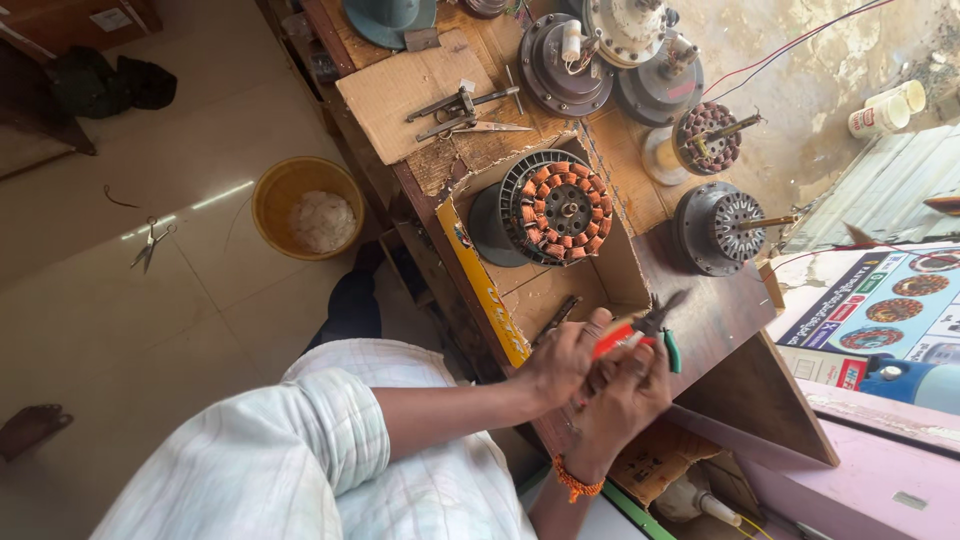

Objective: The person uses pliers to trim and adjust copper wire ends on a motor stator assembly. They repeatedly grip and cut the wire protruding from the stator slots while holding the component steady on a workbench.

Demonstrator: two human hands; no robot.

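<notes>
My two hands meet over the edge of a wooden workbench (720, 310). My right hand (625, 400), with an orange thread band at the wrist, is closed around a pair of pliers (648, 332) with one red and one green handle. The dark jaws point away from me. My left hand (560, 362) comes from a rolled pale checked sleeve. Its fingers curl on the red handle. Just beyond the hands, a fan stator with copper windings (555, 205) lies in an open cardboard box (610, 270).
Several fan motor parts (715, 228) and housings (560, 65) stand on the bench. A metal puller tool (465, 108) lies on a cardboard sheet. On the tiled floor are a yellow bucket (305, 205) and scissors (150, 240). A printed poster (890, 300) lies at the right.
</notes>
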